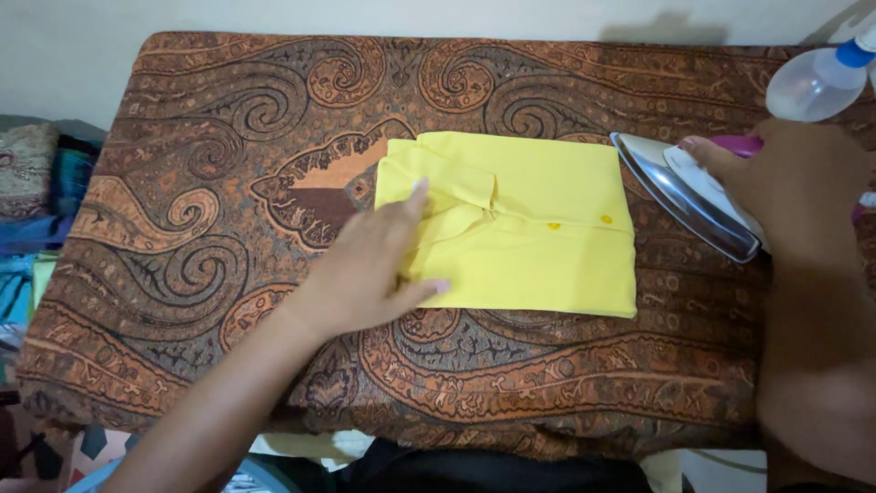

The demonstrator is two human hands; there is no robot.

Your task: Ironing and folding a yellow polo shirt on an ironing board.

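Note:
A yellow shirt (538, 228), folded into a rectangle with its collar and two buttons showing, lies on a board covered in brown paisley cloth (228, 183). My left hand (370, 265) rests flat on the shirt's left part, fingers spread over the collar side. My right hand (785, 173) grips the purple handle of an electric iron (689, 196), which is tilted with its metal soleplate facing left, just right of the shirt and apart from it.
A clear spray bottle (821, 78) with a blue cap lies at the back right corner. Stacked folded fabrics (36, 183) sit off the board's left edge. A pale wall runs behind the board.

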